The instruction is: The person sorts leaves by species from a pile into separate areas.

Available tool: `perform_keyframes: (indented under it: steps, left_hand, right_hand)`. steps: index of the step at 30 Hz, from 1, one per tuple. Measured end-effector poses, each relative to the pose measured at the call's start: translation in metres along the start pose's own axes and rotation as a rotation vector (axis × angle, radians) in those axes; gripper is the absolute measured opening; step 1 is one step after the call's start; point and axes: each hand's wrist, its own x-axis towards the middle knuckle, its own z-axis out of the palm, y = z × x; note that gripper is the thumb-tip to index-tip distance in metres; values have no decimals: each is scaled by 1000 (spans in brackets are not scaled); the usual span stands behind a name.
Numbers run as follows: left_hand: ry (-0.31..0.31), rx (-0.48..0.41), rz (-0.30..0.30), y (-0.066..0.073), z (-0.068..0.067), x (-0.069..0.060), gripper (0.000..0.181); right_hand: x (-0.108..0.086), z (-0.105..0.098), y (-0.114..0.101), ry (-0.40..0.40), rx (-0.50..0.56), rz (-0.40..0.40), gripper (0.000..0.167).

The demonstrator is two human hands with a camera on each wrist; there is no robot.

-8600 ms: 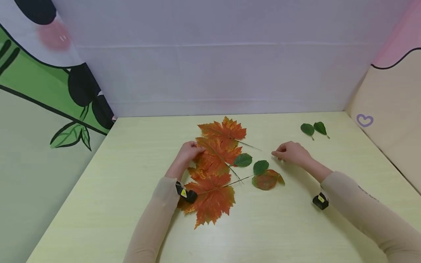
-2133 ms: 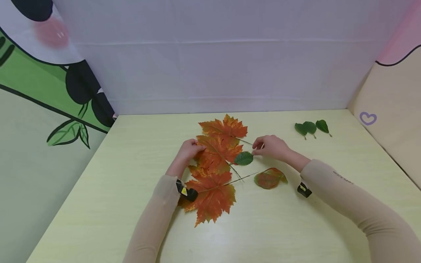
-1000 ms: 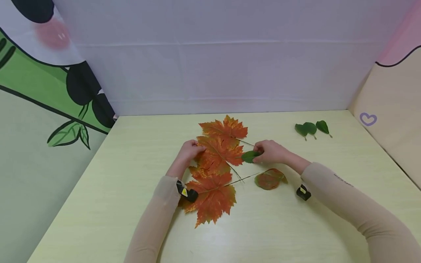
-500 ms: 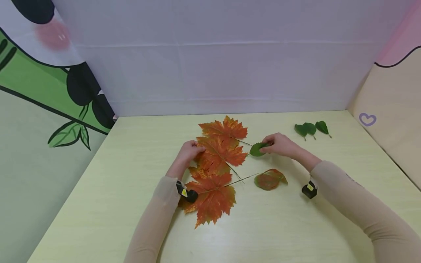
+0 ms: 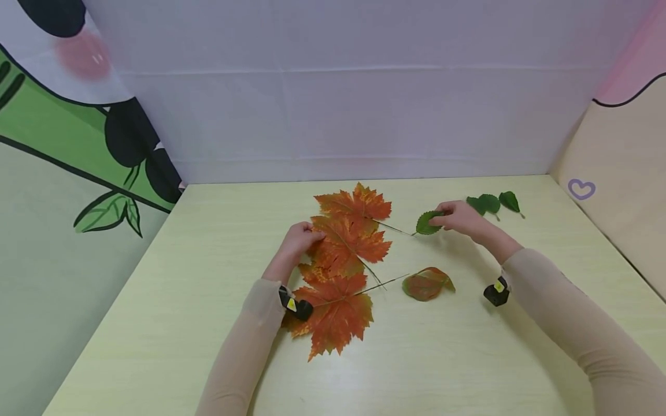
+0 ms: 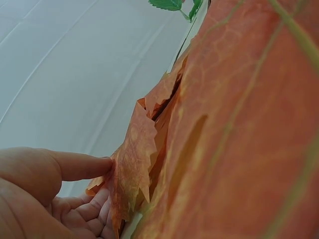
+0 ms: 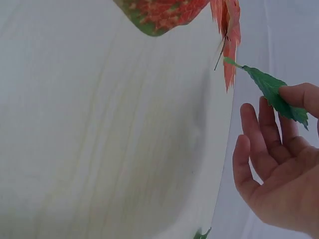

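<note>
My right hand [image 5: 463, 219] pinches a green leaf [image 5: 428, 223] between thumb and fingers, above the table to the right of the orange leaves. In the right wrist view the held leaf [image 7: 271, 88] points its short stem away from the palm, and the other fingers are spread. At centre lie several orange maple leaves [image 5: 343, 245] with thin stems, overlapping in a column. My left hand [image 5: 299, 240] holds the left edge of the middle ones; in the left wrist view its thumb presses a maple leaf [image 6: 134, 154] against curled fingers.
Small green leaves [image 5: 489, 203] lie in a row at the back right of the table [image 5: 442, 358]. A red-green leaf [image 5: 426, 283] lies right of the lowest maple leaf's stem. Cloth panels [image 5: 364, 115] stand behind and at both sides.
My right hand has picked up the green leaf from beside the maple leaves and carried it right and back. Earlier, another green leaf joined the back row. The left hand stays put.
</note>
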Motion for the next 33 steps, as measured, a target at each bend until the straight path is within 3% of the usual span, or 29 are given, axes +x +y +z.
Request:
perform_keyframes:
  steps: [4,11,14,20,26,33]
  left_hand:
    - [-4,-2,1,-1,0,0,28]
    - [-11,-16,-6,-1,0,1,28]
    - [-9,-24,14,-1,0,0,30]
    - [-7,-15,22,1,-1,-2,29]
    - [-13,-5,-8,3,-2,-4,27]
    - [-7,-8,-6,6,-2,-8,27]
  right_hand:
    - [3,-6,6,41,30,2,22]
    - [8,-18,17,105,31,11,29]
    - [9,-22,22,150,20,22,23]
    - [14,-28,33,195,-8,71,47]
    - [18,-31,39,215,-68,92,48]
    - [22,-33,43,226,-221,131,59]
